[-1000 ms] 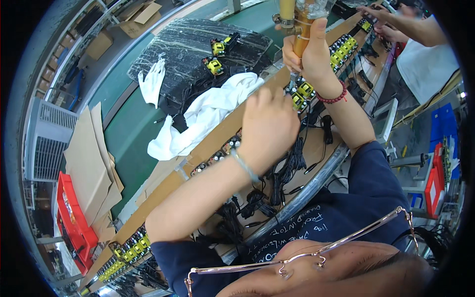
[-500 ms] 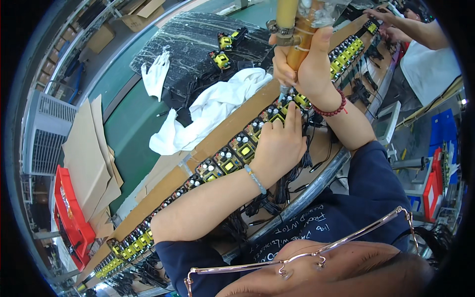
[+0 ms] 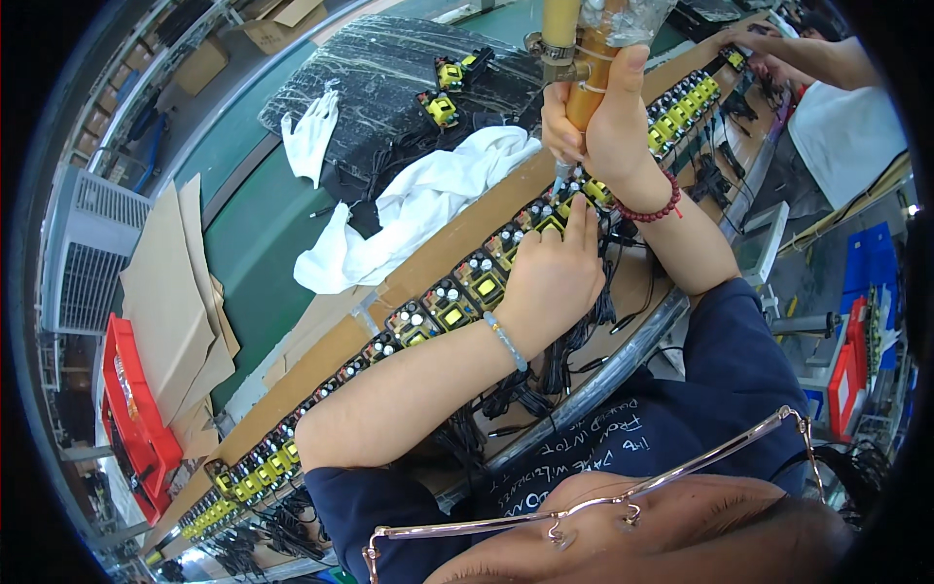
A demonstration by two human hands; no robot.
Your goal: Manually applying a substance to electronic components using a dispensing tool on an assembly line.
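Note:
My right hand [image 3: 615, 131] is closed around an amber glue dispenser [image 3: 590, 92], whose pale nozzle [image 3: 562, 175] points down at a long row of small circuit boards [image 3: 484, 284] with yellow transformers. Just below the nozzle, my left hand [image 3: 556, 268] reaches over the row, index and middle fingers stretched out onto a board, the other fingers bent. It grips nothing that I can see. A yellow hose [image 3: 558, 24] with a metal clamp joins the dispenser. The exact spot where the nozzle meets the board is too small to make out.
Black cables [image 3: 555, 365] hang along the row's near side. Beyond it lie a white cloth [image 3: 418, 200], a white glove [image 3: 310, 136] and loose boards [image 3: 443, 107] on a black sheet. Cardboard [image 3: 170, 302] and a red bin [image 3: 136, 419] stand left. Another person's arm [image 3: 812, 60] works far right.
The whole view has shifted slightly. The nozzle and my left fingertips have moved a little within the same part of the row; my right hand keeps its grip on the glue dispenser.

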